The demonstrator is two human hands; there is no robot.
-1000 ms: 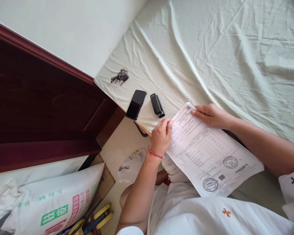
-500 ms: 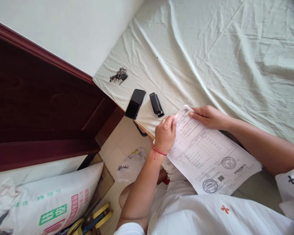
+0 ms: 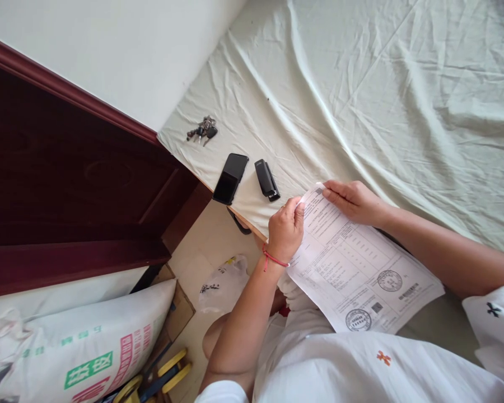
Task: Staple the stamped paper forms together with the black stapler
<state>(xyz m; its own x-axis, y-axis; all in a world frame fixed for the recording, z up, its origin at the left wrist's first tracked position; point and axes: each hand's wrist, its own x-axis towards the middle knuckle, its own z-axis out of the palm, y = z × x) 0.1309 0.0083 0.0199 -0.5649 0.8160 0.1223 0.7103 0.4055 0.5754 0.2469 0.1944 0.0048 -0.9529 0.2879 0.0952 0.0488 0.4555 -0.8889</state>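
Note:
Printed sheets of paper (image 3: 344,263), with round stamps, a table and a barcode, slant across my lap at the bed's edge. My left hand (image 3: 286,226), a red string bracelet at its wrist, pinches the far left corner with the thumb on top. On the far right corner, my right hand (image 3: 353,200) grips the same sheets, thumb above and fingers beneath. A black stapler (image 3: 267,180) lies on the cloth just beyond my left hand. Left of it rests a black phone (image 3: 231,178). How many sheets there are, I cannot tell.
A bunch of keys (image 3: 202,130) lies on the pale green bedsheet (image 3: 382,101) near the wall. Below the edge, a clear plastic bag (image 3: 224,285) sits on the floor. A white printed sack (image 3: 92,341) and a yellow-and-black object (image 3: 172,366) stand at lower left.
Both hands keep hold of the sheets. My right hand has shifted slightly left and my left hand slightly right, bringing them a little closer together.

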